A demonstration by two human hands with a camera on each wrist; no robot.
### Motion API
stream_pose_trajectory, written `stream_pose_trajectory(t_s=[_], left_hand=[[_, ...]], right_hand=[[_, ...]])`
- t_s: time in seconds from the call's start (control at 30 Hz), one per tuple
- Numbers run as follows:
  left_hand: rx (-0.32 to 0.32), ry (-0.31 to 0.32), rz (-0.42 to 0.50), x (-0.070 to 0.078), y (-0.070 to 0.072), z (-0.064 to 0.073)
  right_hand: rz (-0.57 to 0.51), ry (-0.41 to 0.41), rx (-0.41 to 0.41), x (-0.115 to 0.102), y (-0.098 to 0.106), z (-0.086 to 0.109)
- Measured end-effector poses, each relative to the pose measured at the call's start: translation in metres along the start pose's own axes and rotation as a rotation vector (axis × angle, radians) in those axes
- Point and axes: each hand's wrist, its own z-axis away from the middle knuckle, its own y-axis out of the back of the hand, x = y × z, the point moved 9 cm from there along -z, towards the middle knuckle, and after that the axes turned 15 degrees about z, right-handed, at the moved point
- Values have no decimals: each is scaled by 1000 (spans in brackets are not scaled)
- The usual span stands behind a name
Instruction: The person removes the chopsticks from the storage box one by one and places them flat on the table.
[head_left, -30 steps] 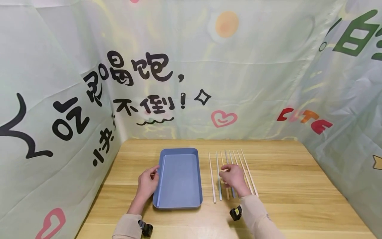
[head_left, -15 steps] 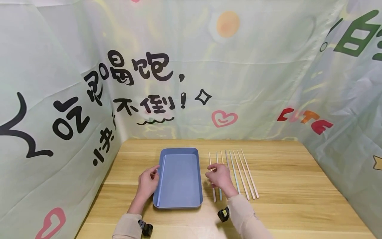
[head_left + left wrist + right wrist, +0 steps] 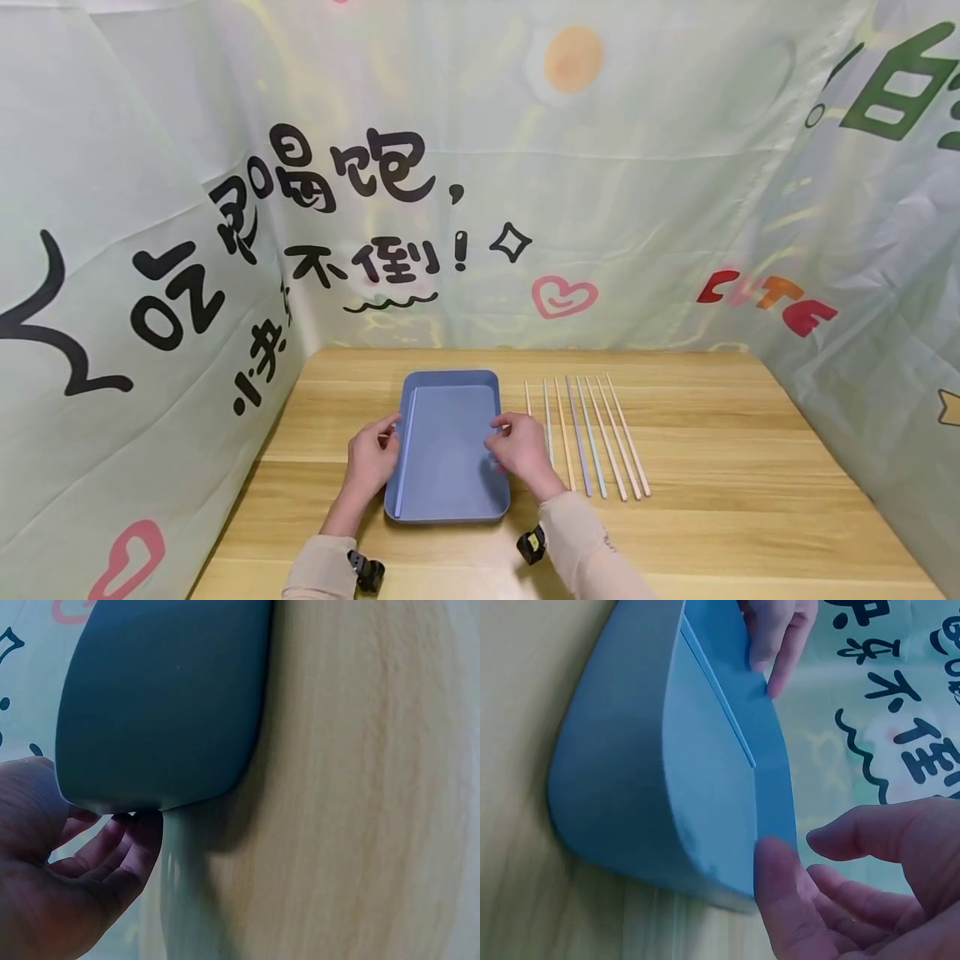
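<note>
Blue tray [image 3: 450,450] sits lower centre of the head view, left hand [image 3: 369,463] gripping its left rim, right hand [image 3: 521,454] loosely curled at the right rim; a sideways shove could scatter the chopsticks [image 3: 592,437] just right.

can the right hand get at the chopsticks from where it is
Probably yes. The right hand is at the tray's right rim, and the chopsticks lie uncovered on the table just beside it, with nothing between them.

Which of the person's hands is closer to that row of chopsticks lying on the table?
The right hand: it sits at the blue tray's right rim, just beside the chopsticks. The left hand holds the tray's far left rim.
</note>
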Motion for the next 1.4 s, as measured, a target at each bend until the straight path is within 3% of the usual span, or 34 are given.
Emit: stream_pose_trajectory(t_s=[0.4,0.73,0.97,1.4], left_hand=[[-7,-4,3,-2,1,-1],[-3,-1,7,-3,2,-1],[-19,-1,11,-4,-1,-1],[-9,-41,-2,0,1,0]], right_hand=[[-60,48,-78,-25,-30,7],[-32,72,-123,-39,-58,9],[22,134,-109,-46,-72,11],[-39,127,-148,-53,-101,22]])
